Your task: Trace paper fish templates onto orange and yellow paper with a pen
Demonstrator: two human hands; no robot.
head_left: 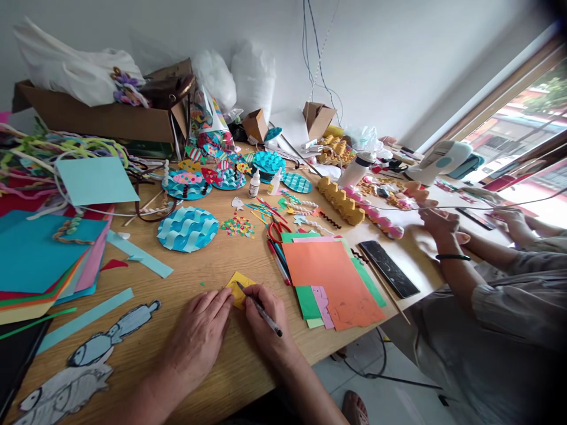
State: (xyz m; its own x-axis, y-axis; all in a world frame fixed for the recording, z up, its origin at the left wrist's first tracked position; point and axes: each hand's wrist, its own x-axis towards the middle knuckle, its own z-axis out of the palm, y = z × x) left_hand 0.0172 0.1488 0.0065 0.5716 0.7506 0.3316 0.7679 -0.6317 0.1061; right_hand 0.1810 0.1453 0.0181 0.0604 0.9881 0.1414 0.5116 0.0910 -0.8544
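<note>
My right hand (268, 316) grips a dark-capped pen (268, 321), its tip touching a small yellow piece of paper (237, 283) on the wooden table. My left hand (199, 330) lies flat with its fingers stretched out, fingertips resting on the paper's left edge. Dark lines show on the yellow paper, though their shape is hard to make out. Up to the left is a round blue disc (188, 229) with wavy light strips. Cut-out paper fish (91, 348) drawn in black lie left of my left hand.
Orange paper (323, 271) tops a stack of coloured sheets on the right, beside red-handled scissors (279, 230) and a black phone (388, 268). Two glue bottles (254, 184) stand beyond colourful paper bits (238, 226). Another person's hands (443, 224) are at the far right. Blue paper (44, 248) lies left.
</note>
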